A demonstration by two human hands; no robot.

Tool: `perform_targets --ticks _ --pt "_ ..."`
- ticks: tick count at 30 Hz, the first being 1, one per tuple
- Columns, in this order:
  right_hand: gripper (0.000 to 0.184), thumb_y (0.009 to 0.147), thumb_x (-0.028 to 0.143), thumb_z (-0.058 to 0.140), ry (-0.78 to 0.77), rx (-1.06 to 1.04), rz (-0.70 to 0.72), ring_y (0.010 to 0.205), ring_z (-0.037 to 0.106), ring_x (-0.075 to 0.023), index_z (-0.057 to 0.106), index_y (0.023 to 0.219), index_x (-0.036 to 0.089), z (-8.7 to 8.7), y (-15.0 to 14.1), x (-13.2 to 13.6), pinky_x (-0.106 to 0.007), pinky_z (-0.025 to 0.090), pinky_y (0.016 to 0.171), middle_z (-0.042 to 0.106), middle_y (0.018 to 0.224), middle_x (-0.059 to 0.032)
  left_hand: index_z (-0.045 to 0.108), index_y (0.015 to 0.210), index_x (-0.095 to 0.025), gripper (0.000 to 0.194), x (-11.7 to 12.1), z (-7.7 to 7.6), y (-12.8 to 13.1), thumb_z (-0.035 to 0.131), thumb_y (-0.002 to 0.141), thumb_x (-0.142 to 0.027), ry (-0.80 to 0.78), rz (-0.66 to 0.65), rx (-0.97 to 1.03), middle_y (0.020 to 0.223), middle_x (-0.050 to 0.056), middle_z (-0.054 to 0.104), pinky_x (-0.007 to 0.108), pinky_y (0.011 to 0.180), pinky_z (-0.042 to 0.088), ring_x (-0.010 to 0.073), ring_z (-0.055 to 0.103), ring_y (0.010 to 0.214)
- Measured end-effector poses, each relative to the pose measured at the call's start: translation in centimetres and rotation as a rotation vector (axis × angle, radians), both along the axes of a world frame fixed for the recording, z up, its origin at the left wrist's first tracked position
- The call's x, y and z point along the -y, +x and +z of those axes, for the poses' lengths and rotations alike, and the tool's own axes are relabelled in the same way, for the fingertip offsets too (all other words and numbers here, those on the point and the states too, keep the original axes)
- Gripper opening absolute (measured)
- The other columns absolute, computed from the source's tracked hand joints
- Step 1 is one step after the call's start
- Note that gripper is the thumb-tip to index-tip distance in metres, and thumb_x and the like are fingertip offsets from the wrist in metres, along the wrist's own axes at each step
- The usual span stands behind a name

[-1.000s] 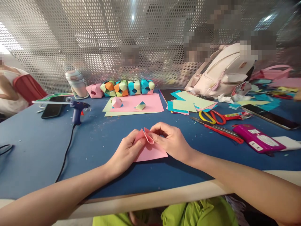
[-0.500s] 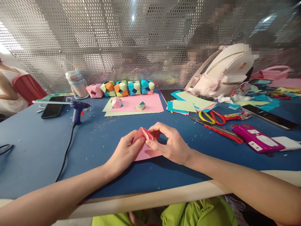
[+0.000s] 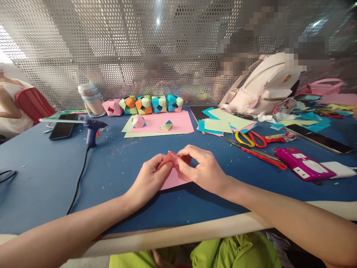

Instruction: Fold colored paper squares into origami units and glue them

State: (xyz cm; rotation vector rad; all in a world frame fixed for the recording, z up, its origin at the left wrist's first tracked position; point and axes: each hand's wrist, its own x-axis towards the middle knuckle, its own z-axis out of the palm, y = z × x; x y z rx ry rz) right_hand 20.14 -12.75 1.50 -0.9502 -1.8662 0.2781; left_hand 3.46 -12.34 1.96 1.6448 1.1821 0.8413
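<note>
A folded sheet of pink paper (image 3: 175, 178) is held between my two hands, just above the blue table near its front edge. My left hand (image 3: 149, 178) grips its left side, the thumb pressed on the front. On the right side, my right hand (image 3: 202, 169) pinches the upper fold between thumb and fingers. The folded top comes to a small peak between the hands. Behind it, a round pink paper piece (image 3: 138, 121) and a small green-and-blue folded piece (image 3: 166, 125) rest on a pink sheet (image 3: 181, 121).
Folded paper balls (image 3: 143, 105) line the back by a bottle (image 3: 90, 98). A glue gun (image 3: 92, 132) and dark phone (image 3: 63, 126) are left. Right are loose paper sheets (image 3: 219, 125), scissors (image 3: 259, 152), a purple power bank (image 3: 304, 163), another phone (image 3: 319, 138) and a backpack (image 3: 264, 87).
The open fold at the top of the pink paper has been pressed flatter. My right thumb and fingers have closed in on it; my left hand stays nearly still.
</note>
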Motion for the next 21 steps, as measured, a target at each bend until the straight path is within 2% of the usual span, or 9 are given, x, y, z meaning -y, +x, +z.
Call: perform_targets --ticks 10,13,16,21 --pt "0.015 0.083 0.015 0.053 -0.003 0.009 -0.013 0.059 0.052 -0.0093 0.054 0.069 0.018 -0.02 0.06 -0.16 -0.021 0.043 0.058 0.058 0.065 0.0012 0.059 0.079 -0.016 0.022 0.02 0.24 -0.08 0.053 0.082 -0.037 0.003 0.011 0.055 0.063 -0.005 0.043 0.022 0.052 0.029 0.0097 0.035 0.058" --pt "0.016 0.082 0.016 0.053 -0.117 -0.026 0.01 0.056 0.051 -0.0085 0.054 0.067 0.018 0.26 0.06 -0.09 -0.021 0.044 0.057 0.059 0.062 0.0019 0.053 0.069 -0.017 0.021 0.03 0.44 -0.1 0.053 0.08 -0.035 -0.004 0.048 0.077 0.057 -0.006 0.039 0.021 0.049 0.027 0.0085 0.032 0.053" --pt "0.014 0.081 0.018 0.054 -0.279 -0.05 0.04 0.054 0.049 -0.0082 0.055 0.068 0.017 0.42 0.2 -0.13 -0.021 0.044 0.054 0.058 0.061 0.0024 0.044 0.061 -0.018 0.026 -0.16 0.4 -0.16 0.055 0.078 -0.035 -0.077 0.06 0.083 0.054 -0.006 0.036 0.021 0.046 0.023 0.0075 0.029 0.051" --pt "0.004 0.078 0.019 0.057 -0.428 -0.09 0.095 0.058 0.05 -0.0083 0.059 0.076 0.016 0.16 0.66 -0.56 -0.021 0.045 0.056 0.057 0.065 0.0022 0.051 0.065 -0.016 0.022 -0.7 0.12 -0.35 0.057 0.074 -0.035 -0.194 0.006 0.098 0.058 -0.005 0.039 0.021 0.048 0.021 0.0075 0.031 0.052"
